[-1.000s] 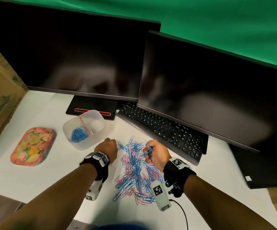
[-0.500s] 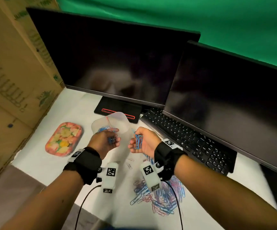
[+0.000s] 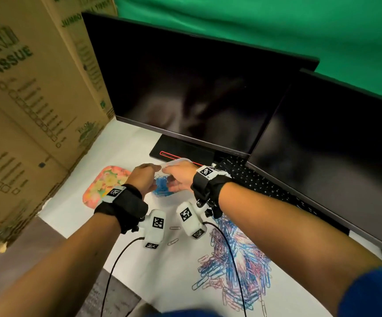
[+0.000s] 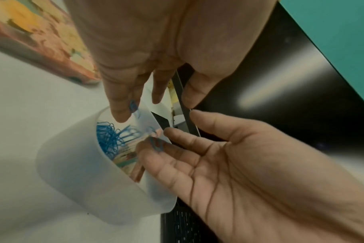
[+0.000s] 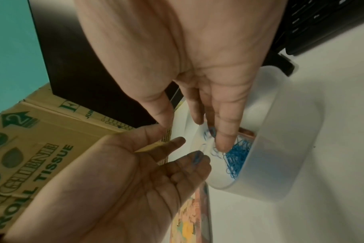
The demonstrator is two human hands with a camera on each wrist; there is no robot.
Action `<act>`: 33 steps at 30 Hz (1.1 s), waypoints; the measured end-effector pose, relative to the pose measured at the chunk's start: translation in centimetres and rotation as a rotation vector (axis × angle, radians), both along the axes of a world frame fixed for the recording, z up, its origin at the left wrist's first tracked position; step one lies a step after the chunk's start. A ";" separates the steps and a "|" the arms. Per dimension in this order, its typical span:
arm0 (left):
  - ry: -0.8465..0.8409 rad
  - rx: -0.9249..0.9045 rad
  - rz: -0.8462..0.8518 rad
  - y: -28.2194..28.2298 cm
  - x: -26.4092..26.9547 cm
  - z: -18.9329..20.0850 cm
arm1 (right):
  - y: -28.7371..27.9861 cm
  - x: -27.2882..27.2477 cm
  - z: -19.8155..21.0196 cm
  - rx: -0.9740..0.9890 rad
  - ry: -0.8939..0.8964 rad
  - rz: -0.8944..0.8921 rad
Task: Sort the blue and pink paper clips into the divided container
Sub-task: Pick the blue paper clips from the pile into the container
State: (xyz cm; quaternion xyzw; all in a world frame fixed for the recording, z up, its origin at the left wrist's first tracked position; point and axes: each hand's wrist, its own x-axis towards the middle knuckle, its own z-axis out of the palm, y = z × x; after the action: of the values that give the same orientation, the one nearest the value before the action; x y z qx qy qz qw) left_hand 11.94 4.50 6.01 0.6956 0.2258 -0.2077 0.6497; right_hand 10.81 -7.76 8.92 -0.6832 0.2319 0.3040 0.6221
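Note:
In the head view both hands hang side by side over the white divided container (image 3: 179, 160). My left hand (image 3: 146, 177) and right hand (image 3: 176, 179) have straight fingers pointing down into it. A heap of blue clips (image 3: 161, 188) lies in the container's left compartment (image 4: 112, 136); the other compartment is hidden under my right hand. One blue clip (image 4: 133, 105) clings to a left fingertip, and another blue clip (image 4: 156, 144) lies on the right fingers. The mixed blue and pink clip pile (image 3: 233, 266) lies on the white table near my right forearm.
A floral tray (image 3: 103, 186) sits just left of the container. Two dark monitors (image 3: 197, 92) and a black keyboard (image 3: 256, 181) stand behind it. Cardboard boxes (image 3: 25, 99) wall off the left side. Two stray clips (image 3: 173, 234) lie under the wrists.
Both hands left the pile, carried blue clips over to the container and spread their fingers above it. The view swung to the left.

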 end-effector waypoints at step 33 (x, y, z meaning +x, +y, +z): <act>-0.527 0.651 -1.564 -5.4 -15.9 -9.3 | -14.5 -31.3 -10.7 -0.710 -0.391 0.745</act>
State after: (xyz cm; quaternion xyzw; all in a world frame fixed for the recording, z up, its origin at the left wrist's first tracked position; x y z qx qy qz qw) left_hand -3.94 -0.93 -3.25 0.8262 -0.4233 -0.3510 0.1227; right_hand -20.50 -22.29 -1.78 -0.9307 -0.0572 0.2743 0.2351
